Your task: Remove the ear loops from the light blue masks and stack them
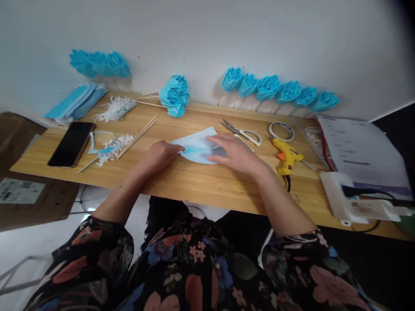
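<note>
A light blue face mask piece (pixel 197 144) lies flat on the wooden table (pixel 201 185) in front of me. My left hand (pixel 158 156) rests at its left edge, fingers curled and pinching the blue fabric. My right hand (pixel 235 152) lies on the mask's right part with its fingers stretched out flat, pressing it down. The picture is a little blurred at the fingers.
Scissors (pixel 243 131), a tape roll (pixel 281 130) and a yellow glue gun (pixel 285 156) lie right of my hands. A phone (pixel 71 143), skewers (pixel 129 140), mask scraps (pixel 108 149) and stacked masks (pixel 76 103) lie left. Blue fabric flowers (pixel 279 90) line the wall. Papers (pixel 356 149) and a white box (pixel 356 203) lie far right.
</note>
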The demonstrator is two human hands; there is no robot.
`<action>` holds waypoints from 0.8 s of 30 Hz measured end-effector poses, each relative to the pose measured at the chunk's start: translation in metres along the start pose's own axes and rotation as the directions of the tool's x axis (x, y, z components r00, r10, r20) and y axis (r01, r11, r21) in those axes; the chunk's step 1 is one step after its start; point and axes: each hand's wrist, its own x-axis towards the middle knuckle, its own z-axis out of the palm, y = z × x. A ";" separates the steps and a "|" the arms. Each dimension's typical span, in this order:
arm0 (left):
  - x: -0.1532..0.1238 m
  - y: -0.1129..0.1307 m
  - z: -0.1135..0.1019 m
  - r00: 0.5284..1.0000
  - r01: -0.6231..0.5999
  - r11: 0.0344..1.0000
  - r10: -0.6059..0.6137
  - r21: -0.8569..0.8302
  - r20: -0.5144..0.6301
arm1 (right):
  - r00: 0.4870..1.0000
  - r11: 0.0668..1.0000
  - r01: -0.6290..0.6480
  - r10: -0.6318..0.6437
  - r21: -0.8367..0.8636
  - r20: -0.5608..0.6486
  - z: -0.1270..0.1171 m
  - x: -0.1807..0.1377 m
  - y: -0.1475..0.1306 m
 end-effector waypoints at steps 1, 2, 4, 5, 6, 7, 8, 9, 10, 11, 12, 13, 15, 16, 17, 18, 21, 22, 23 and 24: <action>0.000 0.001 -0.001 1.000 -0.001 1.000 0.001 -0.004 0.009 | 0.996 0.998 0.059 -0.059 0.012 0.069 0.004 0.002 -0.006; -0.001 0.001 -0.002 1.000 0.006 1.000 -0.005 -0.016 0.014 | 0.990 0.996 0.087 -0.086 -0.006 0.107 0.009 0.003 -0.011; -0.005 0.000 -0.007 0.999 0.043 0.995 -0.043 -0.085 0.002 | 0.990 0.993 0.086 -0.075 -0.087 0.121 0.018 0.004 -0.017; -0.007 -0.001 -0.009 0.997 0.074 0.986 -0.079 -0.151 -0.021 | 0.992 0.990 0.073 -0.059 -0.124 0.110 0.022 0.004 -0.017; -0.010 -0.004 -0.012 0.990 0.111 0.965 -0.129 -0.237 -0.061 | 0.994 0.987 0.059 -0.045 -0.148 0.099 0.024 0.003 -0.017; -0.013 -0.007 -0.015 0.975 0.143 0.931 -0.190 -0.336 -0.112 | 0.995 0.986 0.049 -0.035 -0.158 0.088 0.025 0.001 -0.016; -0.015 -0.010 -0.018 0.954 0.160 0.886 -0.253 -0.436 -0.163 | 0.996 0.986 0.047 -0.034 -0.157 0.083 0.024 0.000 -0.016; -0.017 -0.013 -0.020 0.928 0.160 0.835 -0.309 -0.527 -0.208 | 0.996 0.988 0.050 -0.039 -0.144 0.082 0.022 -0.002 -0.015; -0.019 -0.016 -0.021 0.904 0.146 0.787 -0.352 -0.600 -0.241 | 0.995 0.992 0.055 -0.045 -0.117 0.087 0.019 -0.002 -0.015; -0.019 -0.018 -0.022 0.890 0.121 0.745 -0.374 -0.655 -0.261 | 0.994 0.995 0.057 -0.049 -0.081 0.095 0.014 -0.002 -0.015; -0.018 -0.020 -0.022 0.886 0.095 0.711 -0.379 -0.697 -0.266 | 0.994 0.998 0.054 -0.050 -0.039 0.098 0.009 0.000 -0.015; -0.016 -0.020 -0.022 0.893 0.074 0.682 -0.369 -0.727 -0.256 | 0.994 0.999 0.051 -0.052 0.005 0.099 0.003 0.004 -0.016; -0.011 -0.019 -0.023 0.912 0.035 0.649 -0.333 -0.760 -0.242 | 0.996 0.996 0.049 -0.054 0.071 0.068 -0.006 0.019 -0.020; -0.007 -0.016 -0.025 0.919 0.016 0.645 -0.310 -0.764 -0.243 | 0.996 0.994 0.067 -0.072 0.091 0.053 -0.010 0.028 -0.023; -0.003 -0.014 -0.027 0.924 -0.004 0.647 -0.289 -0.763 -0.250 | 0.994 0.990 0.096 -0.101 0.104 0.043 -0.012 0.039 -0.026; 0.000 -0.010 -0.030 0.927 -0.025 0.651 -0.268 -0.759 -0.261 | 0.988 0.984 0.130 -0.139 0.125 0.065 -0.013 0.051 -0.030; 0.008 0.002 -0.042 0.936 -0.090 0.654 -0.202 -0.751 -0.288 | 0.955 0.945 0.192 -0.243 0.265 0.171 -0.013 0.085 -0.041; 0.010 0.006 -0.047 0.938 -0.108 0.655 -0.182 -0.748 -0.295 | 0.932 0.924 0.194 -0.278 0.329 0.232 -0.012 0.095 -0.043; 0.011 0.011 -0.052 0.939 -0.120 0.658 -0.167 -0.743 -0.299 | 0.912 0.908 0.177 -0.297 0.381 0.284 -0.011 0.104 -0.045; 0.011 0.014 -0.056 0.941 -0.123 0.667 -0.158 -0.735 -0.301 | 0.893 0.897 0.153 -0.305 0.414 0.331 -0.011 0.111 -0.046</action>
